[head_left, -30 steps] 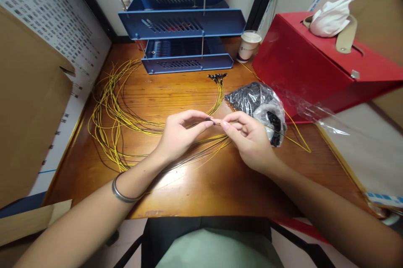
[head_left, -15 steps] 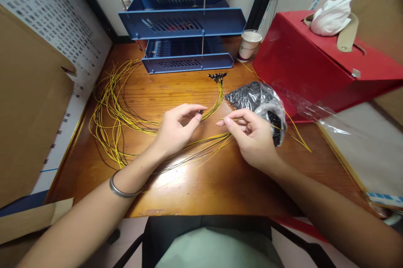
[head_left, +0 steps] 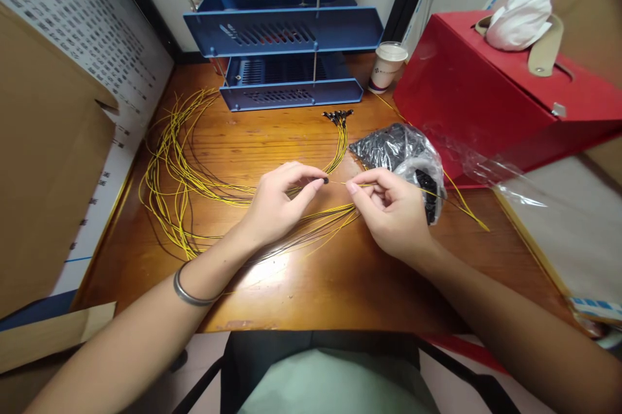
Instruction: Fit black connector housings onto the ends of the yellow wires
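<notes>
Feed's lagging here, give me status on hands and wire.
Left hand pinching small black cap. Right hand pinching yellow wire, tip at cap. Nothing between them.

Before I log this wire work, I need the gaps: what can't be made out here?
Head view only:
- The black piece pinched by the left hand: too small to tell its shape.
- Whether the wire tip held by the right hand is inside that piece: too fine.
- The bag contents: blurred by shiny plastic.
- The chart print: too small, partly behind the cardboard.
- The red box: cut off at the right edge.
</notes>
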Tool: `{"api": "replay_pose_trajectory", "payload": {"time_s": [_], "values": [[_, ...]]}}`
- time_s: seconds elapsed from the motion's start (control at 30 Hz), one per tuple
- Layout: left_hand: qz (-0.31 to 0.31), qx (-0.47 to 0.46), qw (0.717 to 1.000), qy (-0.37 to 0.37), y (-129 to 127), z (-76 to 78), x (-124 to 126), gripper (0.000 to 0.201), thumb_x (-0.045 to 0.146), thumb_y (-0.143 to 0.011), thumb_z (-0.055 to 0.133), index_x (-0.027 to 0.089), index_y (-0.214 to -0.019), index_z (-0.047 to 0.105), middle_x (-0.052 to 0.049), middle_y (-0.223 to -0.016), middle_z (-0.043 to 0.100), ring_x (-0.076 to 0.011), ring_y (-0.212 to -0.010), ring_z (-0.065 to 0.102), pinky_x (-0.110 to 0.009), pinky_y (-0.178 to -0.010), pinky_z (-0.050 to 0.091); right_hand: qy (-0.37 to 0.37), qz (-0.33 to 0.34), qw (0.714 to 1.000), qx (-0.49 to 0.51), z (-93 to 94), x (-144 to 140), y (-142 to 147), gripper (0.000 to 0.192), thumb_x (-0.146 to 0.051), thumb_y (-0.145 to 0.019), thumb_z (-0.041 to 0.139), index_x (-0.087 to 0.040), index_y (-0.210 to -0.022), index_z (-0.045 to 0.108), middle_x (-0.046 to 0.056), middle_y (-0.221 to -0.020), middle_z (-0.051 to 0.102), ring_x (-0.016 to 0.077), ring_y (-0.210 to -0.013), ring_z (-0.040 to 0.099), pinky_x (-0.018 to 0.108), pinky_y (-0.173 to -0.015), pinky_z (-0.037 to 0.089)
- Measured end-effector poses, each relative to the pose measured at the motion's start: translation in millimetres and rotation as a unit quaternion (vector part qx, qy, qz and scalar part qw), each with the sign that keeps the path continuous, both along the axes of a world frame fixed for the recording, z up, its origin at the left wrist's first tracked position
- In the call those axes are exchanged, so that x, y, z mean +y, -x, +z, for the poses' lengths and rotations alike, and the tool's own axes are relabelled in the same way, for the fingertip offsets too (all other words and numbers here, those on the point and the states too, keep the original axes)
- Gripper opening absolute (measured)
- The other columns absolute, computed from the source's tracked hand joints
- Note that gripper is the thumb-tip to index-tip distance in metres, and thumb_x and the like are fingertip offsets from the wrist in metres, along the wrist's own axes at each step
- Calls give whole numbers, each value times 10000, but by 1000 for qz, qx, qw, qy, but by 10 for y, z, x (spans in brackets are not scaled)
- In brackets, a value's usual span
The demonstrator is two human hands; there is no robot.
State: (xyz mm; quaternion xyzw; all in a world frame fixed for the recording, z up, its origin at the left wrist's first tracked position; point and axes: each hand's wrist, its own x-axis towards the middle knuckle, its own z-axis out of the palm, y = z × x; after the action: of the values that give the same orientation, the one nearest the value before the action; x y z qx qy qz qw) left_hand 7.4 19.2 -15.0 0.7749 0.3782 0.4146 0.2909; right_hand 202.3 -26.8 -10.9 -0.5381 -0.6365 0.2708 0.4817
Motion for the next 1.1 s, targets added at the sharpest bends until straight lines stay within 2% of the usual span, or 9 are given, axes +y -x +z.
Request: {"api": "replay_pose_trajectory", "payload": {"time_s": [0.17, 0.33, 0.53, 0.73, 1.1], "values": [[-36, -6, 999, 26, -13, 22, -33, 147, 215, -937, 636, 149, -990, 756, -49, -933, 784, -148, -847, 719, -243, -810, 531, 7, 25, 999, 29, 20, -5, 7, 78, -234, -895, 634, -173, -849, 650, -50, -564, 518, 67, -447, 395, 205, -417, 292], [-56, -2, 998, -3, -25, 28, -40, 155, 140, -914, 633, 161, -975, 775, -41, -907, 790, -146, -830, 714, -250, -811, 534, 20, 39, 999, 29, 15, -12, 9, 85, -239, -903, 631, -177, -852, 656, -62, -541, 487, 66, -438, 356, 210, -414, 276], [-32, -5, 999, -19, -32, 13, -57, 118, 192, -865, 726, 152, -966, 772, -39, -876, 777, -128, -767, 690, -227, -759, 528, 25, 42, 999, 23, 5, -12, 7, 91, -241, -908, 625, -182, -841, 645, -68, -535, 466, 68, -439, 335, 222, -421, 271], [-22, -6, 998, -51, -19, 8, -55, 96, 204, -910, 683, 164, -892, 768, -30, -852, 783, -124, -755, 688, -231, -762, 518, 21, 45, 999, 8, -10, -12, -1, 82, -237, -912, 627, -184, -852, 647, -73, -532, 458, 69, -444, 335, 227, -435, 273], [4, -24, 998, -54, -62, 8, -90, 103, 196, -885, 677, 150, -809, 729, 4, -690, 690, -80, -593, 579, -192, -603, 448, 9, 47, 999, -4, 1, -25, 12, 78, -240, -910, 635, -184, -863, 662, -73, -535, 470, 65, -444, 316, 231, -438, 256]]}}
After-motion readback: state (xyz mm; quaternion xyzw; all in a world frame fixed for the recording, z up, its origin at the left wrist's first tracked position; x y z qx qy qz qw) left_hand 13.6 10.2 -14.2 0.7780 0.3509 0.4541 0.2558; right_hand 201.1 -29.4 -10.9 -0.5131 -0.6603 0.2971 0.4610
